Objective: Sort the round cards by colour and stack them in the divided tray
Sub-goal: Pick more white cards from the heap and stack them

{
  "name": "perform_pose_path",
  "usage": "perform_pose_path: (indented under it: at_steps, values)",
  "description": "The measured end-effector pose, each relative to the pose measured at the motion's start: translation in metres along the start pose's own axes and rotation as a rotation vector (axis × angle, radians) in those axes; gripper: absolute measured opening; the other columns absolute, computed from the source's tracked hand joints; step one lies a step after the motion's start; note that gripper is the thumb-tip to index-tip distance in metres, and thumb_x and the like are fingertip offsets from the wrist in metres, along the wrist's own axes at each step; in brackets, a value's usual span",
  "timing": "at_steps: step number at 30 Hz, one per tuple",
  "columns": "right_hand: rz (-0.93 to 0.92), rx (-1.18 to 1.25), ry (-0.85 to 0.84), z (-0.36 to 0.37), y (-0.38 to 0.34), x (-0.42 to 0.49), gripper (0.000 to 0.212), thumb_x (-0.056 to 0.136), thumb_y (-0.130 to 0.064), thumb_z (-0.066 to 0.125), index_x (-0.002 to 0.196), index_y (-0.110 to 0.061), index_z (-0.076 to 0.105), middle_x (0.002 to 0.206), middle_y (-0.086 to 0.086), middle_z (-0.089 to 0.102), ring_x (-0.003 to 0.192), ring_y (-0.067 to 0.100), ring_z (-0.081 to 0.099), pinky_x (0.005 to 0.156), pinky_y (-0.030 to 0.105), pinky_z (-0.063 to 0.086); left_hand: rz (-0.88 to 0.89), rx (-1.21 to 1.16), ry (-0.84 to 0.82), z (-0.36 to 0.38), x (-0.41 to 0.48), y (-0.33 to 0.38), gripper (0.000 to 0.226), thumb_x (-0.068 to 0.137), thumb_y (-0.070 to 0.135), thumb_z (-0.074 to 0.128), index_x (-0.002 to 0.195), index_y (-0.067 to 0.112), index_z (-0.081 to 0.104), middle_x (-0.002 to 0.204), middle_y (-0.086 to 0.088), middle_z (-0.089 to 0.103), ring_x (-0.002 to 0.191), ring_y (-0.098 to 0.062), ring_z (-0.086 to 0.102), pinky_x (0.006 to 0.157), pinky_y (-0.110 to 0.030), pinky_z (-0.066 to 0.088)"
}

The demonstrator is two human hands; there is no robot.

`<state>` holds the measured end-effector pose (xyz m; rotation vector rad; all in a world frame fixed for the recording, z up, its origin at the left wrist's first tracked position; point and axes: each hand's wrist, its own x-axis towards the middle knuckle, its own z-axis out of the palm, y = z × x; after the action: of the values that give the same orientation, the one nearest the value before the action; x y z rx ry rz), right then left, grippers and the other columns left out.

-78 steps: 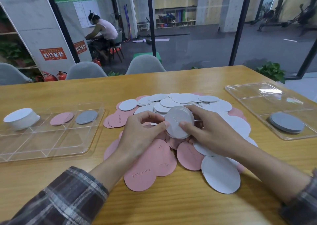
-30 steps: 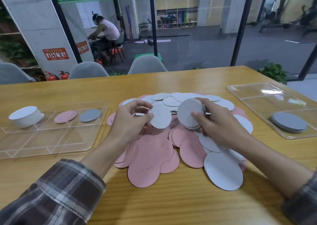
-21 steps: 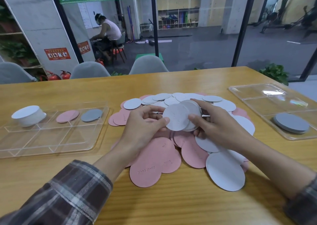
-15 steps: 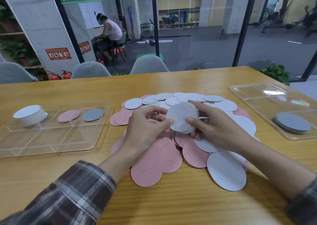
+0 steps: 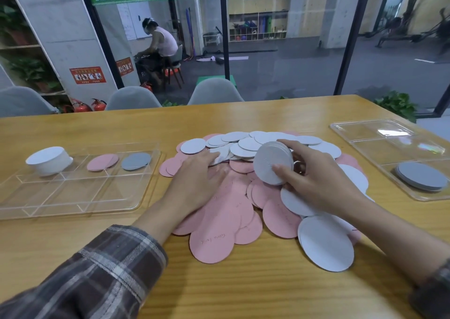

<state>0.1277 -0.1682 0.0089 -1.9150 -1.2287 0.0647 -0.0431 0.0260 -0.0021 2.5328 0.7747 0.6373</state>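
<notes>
Sorting looks partway done, judged from how the cards lie. At far left the left tray (image 5: 73, 193), clear and divided, holds a tall white stack (image 5: 47, 159) in its rear left compartment. A few small pink cards (image 5: 102, 162) lie in the next compartment and a small grey card (image 5: 135, 161) in the one beside that.

Just right of this tray the left hand (image 5: 198, 176) lies flat on the pile (image 5: 226, 211). Its fingers are straight and hold nothing, and the fingertips touch loose small white cards (image 5: 222, 157). The pile is a heap of pink and white rounds in two sizes, spread on the table (image 5: 243, 282) between the trays.

Over the middle of the pile the right hand (image 5: 319, 185) grips a held stack (image 5: 271, 163) of small white cards. The thumb is on the near face, the fingers curl behind, and the stack is tilted up on edge. At far right the right tray (image 5: 365, 133) holds a large grey stack (image 5: 421, 176) in its near compartment.

The step in hand looks like gathering the small whites. To do it well, the left hand should press lightly on one card and drag it clear of its neighbours. It should then lift that card by the rim rather than scoop up several. The right hand should loosen only enough to admit the card and keep the edges flush, since a thin tilted stack may fan out or slip. The pink cards underneath are best left undisturbed.
</notes>
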Motion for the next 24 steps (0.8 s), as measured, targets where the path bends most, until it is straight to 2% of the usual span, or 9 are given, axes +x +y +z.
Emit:
perform_pose_path:
  at_steps: [3, 6, 7, 9, 11, 16, 18, 22, 24]
  values:
    - [-0.016, -0.023, 0.006, 0.001, 0.001, 0.0, 0.047, 0.095, -0.036, 0.067, 0.141, -0.032, 0.054, 0.102, -0.02, 0.067, 0.075, -0.001, 0.065, 0.067, 0.012, 0.042, -0.043, 0.044, -0.139, 0.001, 0.003, -0.008, 0.06, 0.102, 0.046, 0.058, 0.154, 0.018, 0.048, 0.157, 0.0, 0.051, 0.148, -0.018, 0.04, 0.117, -0.033, 0.034]
    - [-0.027, -0.036, 0.009, 0.001, 0.001, 0.0, 0.048, 0.095, -0.037, 0.067, 0.141, -0.033, 0.053, 0.1, -0.021, 0.067, 0.075, -0.002, 0.063, 0.065, 0.01, 0.042, -0.01, 0.034, -0.074, 0.0, 0.003, -0.009, 0.043, 0.1, 0.044, 0.062, 0.136, 0.019, 0.064, 0.114, 0.007, 0.07, 0.121, -0.018, 0.058, 0.086, -0.023, 0.04]
    - [-0.026, -0.032, 0.01, 0.001, 0.001, 0.0, 0.048, 0.095, -0.037, 0.067, 0.142, -0.032, 0.053, 0.101, -0.022, 0.067, 0.076, -0.001, 0.064, 0.066, 0.011, 0.043, 0.014, 0.032, -0.032, -0.001, 0.002, -0.008, 0.034, 0.099, 0.043, 0.065, 0.123, 0.019, 0.07, 0.093, 0.008, 0.066, 0.106, -0.017, 0.061, 0.073, -0.02, 0.037]
    - [-0.027, -0.032, 0.011, 0.0, 0.001, 0.0, 0.049, 0.095, -0.036, 0.067, 0.142, -0.032, 0.053, 0.101, -0.022, 0.067, 0.077, -0.001, 0.064, 0.068, 0.011, 0.045, 0.056, 0.01, 0.048, -0.002, 0.001, -0.008, 0.023, 0.095, 0.039, 0.071, 0.108, 0.019, 0.075, 0.076, 0.011, 0.059, 0.082, -0.005, 0.058, 0.062, -0.013, 0.032]
    - [-0.031, -0.039, 0.011, 0.0, 0.001, -0.001, 0.049, 0.095, -0.036, 0.067, 0.142, -0.032, 0.053, 0.1, -0.02, 0.068, 0.075, -0.002, 0.063, 0.067, 0.01, 0.044, 0.085, -0.025, 0.08, -0.004, 0.0, -0.007, 0.015, 0.094, 0.035, 0.074, 0.103, 0.024, 0.079, 0.076, 0.019, 0.062, 0.076, 0.004, 0.056, 0.063, -0.012, 0.034]
    - [-0.032, -0.053, 0.012, 0.001, 0.001, -0.001, 0.05, 0.095, -0.037, 0.066, 0.143, -0.031, 0.053, 0.1, -0.018, 0.068, 0.075, -0.002, 0.063, 0.066, 0.009, 0.042, 0.097, -0.048, 0.057, -0.005, -0.002, -0.01, 0.012, 0.088, 0.03, 0.081, 0.098, 0.024, 0.08, 0.094, 0.011, 0.069, 0.082, -0.005, 0.062, 0.077, -0.03, 0.051]
    - [-0.033, -0.055, 0.01, 0.001, 0.001, -0.001, 0.05, 0.096, -0.037, 0.066, 0.143, -0.031, 0.052, 0.101, -0.017, 0.068, 0.074, -0.002, 0.063, 0.065, 0.01, 0.042, 0.079, -0.059, 0.083, -0.003, -0.001, -0.01, 0.013, 0.085, 0.029, 0.085, 0.095, 0.022, 0.08, 0.096, 0.006, 0.069, 0.085, -0.005, 0.064, 0.079, -0.029, 0.054]
    - [-0.029, -0.059, 0.01, 0.0, -0.001, -0.001, 0.05, 0.096, -0.036, 0.066, 0.143, -0.031, 0.053, 0.099, -0.018, 0.068, 0.075, -0.002, 0.062, 0.065, 0.01, 0.043, 0.04, -0.127, 0.097, 0.002, -0.001, -0.004, 0.02, 0.083, 0.039, 0.086, 0.086, 0.021, 0.077, 0.093, 0.007, 0.07, 0.085, 0.0, 0.065, 0.071, -0.008, 0.047]
    - [-0.025, -0.057, 0.01, 0.0, -0.002, -0.002, 0.049, 0.096, -0.034, 0.067, 0.142, -0.03, 0.054, 0.095, -0.018, 0.067, 0.072, -0.003, 0.061, 0.065, 0.008, 0.042, 0.019, -0.122, 0.109, 0.005, -0.001, -0.002, 0.023, 0.083, 0.044, 0.085, 0.083, 0.023, 0.074, 0.089, 0.007, 0.07, 0.086, 0.0, 0.064, 0.072, -0.013, 0.049]
